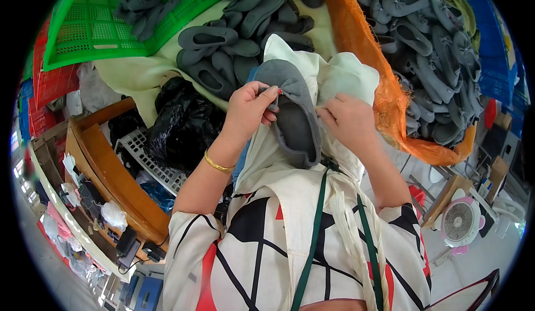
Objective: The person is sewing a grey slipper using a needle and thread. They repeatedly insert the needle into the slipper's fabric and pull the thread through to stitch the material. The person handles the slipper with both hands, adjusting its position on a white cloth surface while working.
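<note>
A dark grey soft slip-on shoe (285, 73) lies over my lap, its toe pointing away and its opening facing up. My left hand (248, 109) grips the shoe's left side near the toe, thumb on top by a small red spot on the upper. To the right of the shoe is my right hand (350, 120), its fingers closed in a pinch close to the shoe's edge. Whatever the pinch holds, if anything, is too small to make out. Under the shoe spreads a cream apron (262, 160) with green straps.
Ahead, a pile of grey shoes (245, 27) rests on pale cloth. At far left a green plastic crate (95, 24) holds more. An orange sack (356, 49) full of shoes stands at right. Left are a black plastic bag (186, 116) and a wooden cabinet (111, 166); right, a fan (460, 220).
</note>
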### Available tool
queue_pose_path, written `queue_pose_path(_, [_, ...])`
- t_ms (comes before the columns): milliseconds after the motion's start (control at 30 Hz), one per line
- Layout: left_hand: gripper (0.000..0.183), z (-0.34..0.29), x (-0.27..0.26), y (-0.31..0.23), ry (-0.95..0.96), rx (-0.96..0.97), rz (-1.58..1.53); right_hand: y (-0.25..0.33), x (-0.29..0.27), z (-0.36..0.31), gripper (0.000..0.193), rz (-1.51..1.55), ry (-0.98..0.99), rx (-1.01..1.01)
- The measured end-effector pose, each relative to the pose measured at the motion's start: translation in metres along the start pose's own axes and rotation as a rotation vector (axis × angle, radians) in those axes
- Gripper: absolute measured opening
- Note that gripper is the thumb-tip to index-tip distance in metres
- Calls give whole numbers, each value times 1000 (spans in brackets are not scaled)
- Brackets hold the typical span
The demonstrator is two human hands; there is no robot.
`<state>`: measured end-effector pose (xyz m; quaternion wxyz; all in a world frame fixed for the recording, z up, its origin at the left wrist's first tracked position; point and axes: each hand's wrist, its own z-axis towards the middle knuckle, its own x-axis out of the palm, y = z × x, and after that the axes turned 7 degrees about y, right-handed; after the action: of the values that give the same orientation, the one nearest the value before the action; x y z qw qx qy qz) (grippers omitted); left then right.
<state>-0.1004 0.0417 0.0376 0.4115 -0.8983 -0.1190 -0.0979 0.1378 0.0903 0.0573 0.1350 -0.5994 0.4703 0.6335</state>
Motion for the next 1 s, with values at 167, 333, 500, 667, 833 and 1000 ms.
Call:
queue_pose_path(167, [20,1,1,4,-6,16,-58,-19,1,9,22,375,-212,210])
queue_pose_path(333, [18,4,6,3,-31,-3,-8,26,32,39,21,1504,-541,200])
queue_pose_path(500, [16,5,4,5,-93,22,42,44,45,44,15,2155,-312,92])
queue_pose_path(667, [15,11,-12,16,-118,92,-66,12,40,12,13,2368,-184,50])
queue_pose_path(833, [15,13,-11,20,-21,128,-79,11,34,1,11,2286,-266,215])
queue_pose_path(1000, [13,16,-21,25,-9,242,171,33,31,-17,14,2192,-166,124])
